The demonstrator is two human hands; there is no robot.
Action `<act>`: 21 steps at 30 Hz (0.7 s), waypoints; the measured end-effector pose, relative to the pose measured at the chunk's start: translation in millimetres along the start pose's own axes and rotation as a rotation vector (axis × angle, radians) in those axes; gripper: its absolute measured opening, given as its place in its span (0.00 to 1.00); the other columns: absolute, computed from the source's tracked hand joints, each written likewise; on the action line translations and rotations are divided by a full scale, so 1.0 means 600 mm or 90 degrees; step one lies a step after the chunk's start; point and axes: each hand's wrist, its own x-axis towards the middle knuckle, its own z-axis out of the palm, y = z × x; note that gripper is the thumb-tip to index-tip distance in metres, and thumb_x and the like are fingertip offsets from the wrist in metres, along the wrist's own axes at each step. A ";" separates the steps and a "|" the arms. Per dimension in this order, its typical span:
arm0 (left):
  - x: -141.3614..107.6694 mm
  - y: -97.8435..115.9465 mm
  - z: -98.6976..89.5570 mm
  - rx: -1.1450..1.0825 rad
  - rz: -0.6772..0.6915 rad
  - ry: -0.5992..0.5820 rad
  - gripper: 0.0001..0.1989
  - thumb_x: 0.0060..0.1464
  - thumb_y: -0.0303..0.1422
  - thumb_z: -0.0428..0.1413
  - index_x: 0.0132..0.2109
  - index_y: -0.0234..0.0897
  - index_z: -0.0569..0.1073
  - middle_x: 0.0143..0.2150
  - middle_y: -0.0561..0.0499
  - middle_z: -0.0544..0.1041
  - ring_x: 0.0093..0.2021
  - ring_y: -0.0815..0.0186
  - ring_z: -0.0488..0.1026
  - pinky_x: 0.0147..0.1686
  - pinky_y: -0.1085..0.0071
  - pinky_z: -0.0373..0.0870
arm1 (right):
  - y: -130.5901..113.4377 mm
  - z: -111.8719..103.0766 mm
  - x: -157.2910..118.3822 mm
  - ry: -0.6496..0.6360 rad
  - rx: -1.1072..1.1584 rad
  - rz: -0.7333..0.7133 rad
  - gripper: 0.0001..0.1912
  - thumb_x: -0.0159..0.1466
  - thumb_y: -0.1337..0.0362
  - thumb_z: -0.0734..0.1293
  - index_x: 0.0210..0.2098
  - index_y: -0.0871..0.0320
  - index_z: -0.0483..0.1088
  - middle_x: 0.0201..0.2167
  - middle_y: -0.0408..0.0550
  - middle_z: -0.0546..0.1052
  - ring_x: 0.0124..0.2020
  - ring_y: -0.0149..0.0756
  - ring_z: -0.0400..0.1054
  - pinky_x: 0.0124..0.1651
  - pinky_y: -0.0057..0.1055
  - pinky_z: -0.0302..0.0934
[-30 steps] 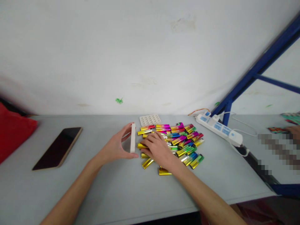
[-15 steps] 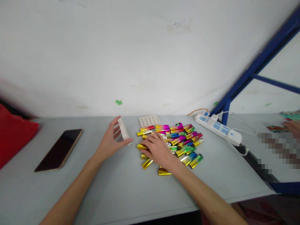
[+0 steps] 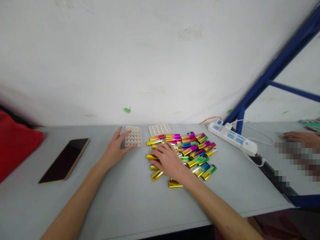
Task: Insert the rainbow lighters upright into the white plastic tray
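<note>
A white tray with rows of round holes [image 3: 136,137] lies face up on the table, slightly turned. My left hand [image 3: 116,146] is at its left side, fingers spread, with a finger and the thumb over its edges. To the right is a loose pile of shiny lighters [image 3: 190,150], gold blending into pink, green, blue or red. My right hand [image 3: 168,160] rests over the pile's left part, fingers curled, a gold lighter [image 3: 150,156] between thumb and index finger. Its palm hides several others. A second holed white tray [image 3: 160,129] lies behind the pile.
A dark-screened tablet [image 3: 65,160] lies at left, near a red cloth or bag [image 3: 17,143]. A white power strip [image 3: 232,136] with cables stands at right beside a blue metal frame [image 3: 262,80]. Beyond it is another person's hand [image 3: 302,138]. A wall rises behind.
The tray at my left hand has gone from tilted on edge to lying flat, its holes now visible. My right hand has hardly moved. The other person's hand has come further into view.
</note>
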 end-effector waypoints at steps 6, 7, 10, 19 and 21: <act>0.002 -0.033 0.003 0.042 0.034 -0.036 0.40 0.62 0.69 0.54 0.64 0.44 0.80 0.75 0.40 0.67 0.73 0.41 0.68 0.76 0.42 0.63 | -0.001 -0.001 0.000 -0.001 -0.001 0.002 0.12 0.75 0.56 0.73 0.53 0.55 0.80 0.52 0.50 0.83 0.61 0.46 0.70 0.75 0.51 0.54; 0.002 -0.035 0.004 0.044 0.038 -0.034 0.41 0.62 0.69 0.53 0.64 0.44 0.80 0.74 0.40 0.68 0.72 0.41 0.69 0.75 0.43 0.64 | -0.001 -0.001 0.001 -0.002 0.000 0.003 0.12 0.75 0.56 0.73 0.53 0.55 0.80 0.53 0.50 0.83 0.61 0.46 0.70 0.75 0.51 0.54; 0.004 -0.038 0.010 0.048 0.048 -0.035 0.42 0.62 0.70 0.50 0.64 0.44 0.81 0.73 0.40 0.70 0.72 0.41 0.70 0.75 0.43 0.64 | 0.000 0.000 0.001 0.003 0.002 0.001 0.11 0.75 0.56 0.72 0.53 0.54 0.79 0.53 0.51 0.83 0.61 0.46 0.70 0.74 0.51 0.55; 0.077 -0.052 -0.022 0.077 0.085 -0.100 0.41 0.62 0.70 0.50 0.61 0.43 0.82 0.68 0.39 0.74 0.67 0.43 0.74 0.73 0.44 0.66 | -0.001 0.001 0.001 0.016 -0.004 -0.004 0.11 0.74 0.57 0.74 0.51 0.54 0.80 0.51 0.50 0.84 0.59 0.47 0.71 0.74 0.51 0.56; 0.088 -0.049 -0.034 0.089 0.101 -0.117 0.38 0.62 0.67 0.53 0.62 0.43 0.81 0.66 0.40 0.74 0.65 0.45 0.74 0.72 0.45 0.67 | -0.001 0.001 0.000 0.016 -0.002 -0.006 0.11 0.74 0.56 0.73 0.52 0.55 0.81 0.51 0.50 0.84 0.59 0.47 0.71 0.74 0.52 0.56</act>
